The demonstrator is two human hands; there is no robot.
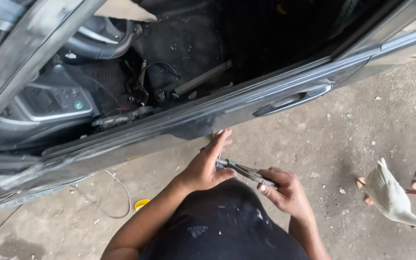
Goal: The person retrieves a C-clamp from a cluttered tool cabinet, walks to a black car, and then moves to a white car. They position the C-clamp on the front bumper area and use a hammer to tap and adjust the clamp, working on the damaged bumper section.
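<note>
A stained concrete floor [333, 159] runs under a grey car door [208, 113] standing open, with the dark cabin, its carpet and loose wiring behind it. Below the door handle [292, 100], the left hand [208, 166] is open, fingers flat against the door's lower edge, while the right hand [285, 190] is closed around the handles of pliers [244, 171], whose tip lies by the left palm. A thin wire [116, 192] and a small yellow cap [141, 203] lie on the floor at left.

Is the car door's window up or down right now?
Down, or the glass is out: over the door top edge the cabin floor and console show with no glare. Cannot tell which.
</note>
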